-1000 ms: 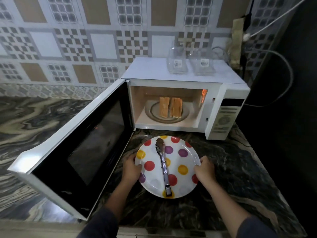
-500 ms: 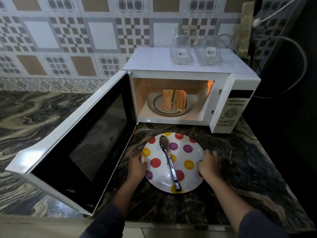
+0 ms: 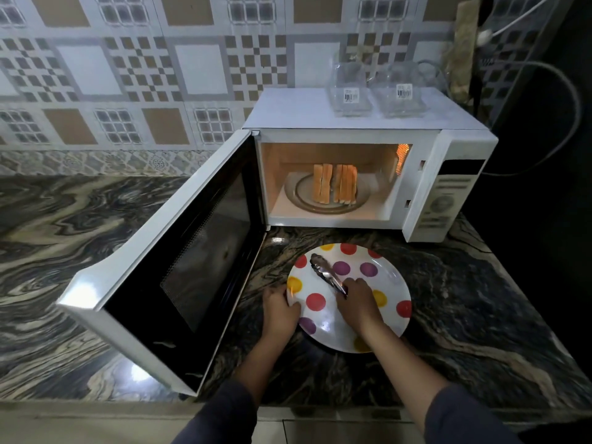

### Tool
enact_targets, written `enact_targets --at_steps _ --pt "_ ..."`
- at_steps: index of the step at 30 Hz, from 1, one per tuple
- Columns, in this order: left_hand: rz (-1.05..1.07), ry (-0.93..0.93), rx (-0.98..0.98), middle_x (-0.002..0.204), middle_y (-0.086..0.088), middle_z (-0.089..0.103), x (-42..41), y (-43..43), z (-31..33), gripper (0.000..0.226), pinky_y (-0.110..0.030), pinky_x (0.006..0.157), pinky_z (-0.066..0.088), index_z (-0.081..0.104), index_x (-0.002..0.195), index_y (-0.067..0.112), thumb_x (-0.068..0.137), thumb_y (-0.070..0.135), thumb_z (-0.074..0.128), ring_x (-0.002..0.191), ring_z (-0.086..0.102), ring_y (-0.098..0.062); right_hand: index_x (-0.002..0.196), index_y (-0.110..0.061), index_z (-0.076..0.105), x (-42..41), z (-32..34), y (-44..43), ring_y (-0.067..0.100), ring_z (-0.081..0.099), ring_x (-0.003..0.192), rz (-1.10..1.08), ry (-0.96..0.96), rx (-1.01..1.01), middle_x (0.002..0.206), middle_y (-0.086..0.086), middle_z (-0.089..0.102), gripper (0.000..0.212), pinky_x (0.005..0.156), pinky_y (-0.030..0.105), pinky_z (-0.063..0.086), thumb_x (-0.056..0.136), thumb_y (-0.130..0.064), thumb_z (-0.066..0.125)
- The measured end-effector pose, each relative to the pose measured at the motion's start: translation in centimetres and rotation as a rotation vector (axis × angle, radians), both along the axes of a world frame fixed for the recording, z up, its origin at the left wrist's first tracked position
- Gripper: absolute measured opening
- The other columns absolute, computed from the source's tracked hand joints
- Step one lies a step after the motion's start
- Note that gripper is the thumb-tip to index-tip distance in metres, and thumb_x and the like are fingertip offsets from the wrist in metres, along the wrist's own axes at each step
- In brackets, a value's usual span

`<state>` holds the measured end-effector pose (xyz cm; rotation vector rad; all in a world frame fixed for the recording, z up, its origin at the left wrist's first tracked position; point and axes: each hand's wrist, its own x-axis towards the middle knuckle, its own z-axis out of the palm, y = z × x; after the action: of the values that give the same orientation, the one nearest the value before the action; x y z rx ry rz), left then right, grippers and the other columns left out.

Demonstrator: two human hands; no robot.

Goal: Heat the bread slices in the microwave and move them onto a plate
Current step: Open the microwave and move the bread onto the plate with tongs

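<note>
Kitchen counter [image 3: 464, 299] of dark veined stone, seen from above the person's arms. A white microwave [image 3: 423, 161] stands at the back of the counter near its right end, its door [image 3: 179, 257] swung fully open to the left and its cavity lit. The bread slices [image 3: 344, 187] stand on edge in a close row on the glass turntable [image 3: 301, 193] inside the cavity, well apart from both hands and beyond the far rim of the plate. A white plate [image 3: 394, 283] with coloured dots lies flat on the counter just in front of the microwave opening, between the oven and the counter's front edge. The left hand [image 3: 280, 310] grips the plate's left rim, thumb lying on the upper face and fingers tucked below. The right hand [image 3: 358, 302] rests over the middle of the plate, its fingers curled round the handle end of a pair of metal tongs [image 3: 325, 272]; the tongs' tips point toward the far left of the plate and lie on or just above its surface, which of the two cannot be told. Two clear glass containers [image 3: 349, 88] sit side by side on top of the microwave toward its back right corner. A patterned tiled wall [image 3: 128, 75] runs behind the counter's back edge.
</note>
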<state>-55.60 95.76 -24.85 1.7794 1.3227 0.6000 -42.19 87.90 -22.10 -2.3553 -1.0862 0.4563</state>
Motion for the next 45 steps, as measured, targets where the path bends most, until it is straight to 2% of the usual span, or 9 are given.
enact_targets --at_steps 5,10,15,21,27,31,36,41,45 --pt "0.119 -0.236 0.053 0.108 -0.018 0.058 1.3 0.3 3.1 0.028 -0.034 0.090 0.045 0.061 0.108 0.000 0.090 0.021 0.057 0.101 0.057 -0.030 0.091 -0.007 0.067 -0.1 2.3 -1.1 0.020 0.060 0.085 0.060 0.111 0.162 0.091 0.007 0.068 0.017 0.069 0.028 0.043 0.090 -0.020 0.055" --pt "-0.010 -0.649 -0.359 0.095 -0.004 0.069 4.3 0.9 7.2 0.042 -0.031 0.083 0.051 0.062 0.107 0.010 0.089 0.047 0.053 0.089 0.065 -0.017 0.096 -0.005 0.065 -1.0 4.2 -1.5 0.013 0.054 0.077 0.224 0.017 0.369 0.086 0.003 0.057 0.014 0.064 0.011 0.041 0.088 -0.015 0.059" --pt "0.152 -0.891 -0.572 0.061 -0.004 0.051 6.6 1.4 8.9 0.017 -0.024 0.051 0.046 0.053 0.086 0.008 0.093 0.023 0.055 0.047 0.052 -0.012 0.090 -0.006 0.061 -0.8 4.2 -3.0 0.007 0.043 0.071 0.280 -0.050 0.378 0.081 -0.004 0.046 0.011 0.060 0.009 0.034 0.086 -0.017 0.062" --pt "0.187 -1.194 -0.730 0.037 0.006 0.042 6.8 2.2 10.1 0.032 -0.014 0.036 0.036 0.044 0.065 0.015 0.095 0.024 0.049 0.032 0.039 -0.005 0.069 -0.033 0.039 -0.1 3.4 -5.3 0.006 0.045 0.058 0.270 0.142 0.244 0.065 -0.009 0.045 0.030 0.054 0.017 0.034 0.091 -0.017 0.054" --pt "0.182 -1.255 -0.749 0.040 0.007 0.039 5.2 2.7 9.6 0.032 -0.016 0.036 0.032 0.043 0.064 0.017 0.092 0.028 0.053 0.034 0.035 -0.005 0.085 -0.021 0.051 0.3 4.4 -5.8 0.007 0.053 0.071 0.334 0.301 0.010 0.079 -0.007 0.054 0.012 0.062 0.019 0.041 0.087 -0.027 0.062" --pt "0.146 -1.241 -0.721 0.041 0.008 0.039 4.4 2.9 9.7 0.032 -0.017 0.038 0.032 0.045 0.065 0.017 0.092 0.031 0.054 0.034 0.035 -0.005 0.102 -0.009 0.056 0.4 5.5 -5.7 0.009 0.053 0.073 0.410 0.292 -0.177 0.081 -0.005 0.054 0.039 0.062 0.021 0.040 0.083 -0.043 0.064" --pt "0.111 -1.271 -0.790 0.041 0.008 0.038 4.1 2.9 10.3 0.031 -0.013 0.036 0.034 0.045 0.066 0.016 0.091 0.031 0.055 0.034 0.036 -0.004 0.082 -0.019 0.052 -1.2 6.3 -4.6 0.018 0.066 0.077 0.396 0.384 -0.027 0.078 0.001 0.065 0.033 0.075 0.034 0.052 0.086 -0.052 0.054" --pt "0.073 -1.221 -0.772 0.041 0.006 0.040 4.3 2.7 10.9 0.032 -0.013 0.038 0.033 0.047 0.064 0.015 0.090 0.030 0.056 0.035 0.037 -0.005 0.100 -0.011 0.054 -2.0 5.5 -4.9 0.012 0.054 0.057 0.375 0.449 0.098 0.071 -0.001 0.056 0.018 0.058 0.027 0.046 0.092 -0.028 0.056" --pt "0.060 -1.197 -0.771 0.040 0.006 0.040 4.6 2.7 10.9 0.033 -0.014 0.039 0.033 0.046 0.064 0.014 0.091 0.030 0.054 0.034 0.037 -0.005 0.083 -0.027 0.051 -1.6 4.9 -4.8 0.014 0.051 0.051 0.325 0.522 0.144 0.058 -0.003 0.055 0.022 0.053 0.030 0.041 0.091 -0.048 0.049"
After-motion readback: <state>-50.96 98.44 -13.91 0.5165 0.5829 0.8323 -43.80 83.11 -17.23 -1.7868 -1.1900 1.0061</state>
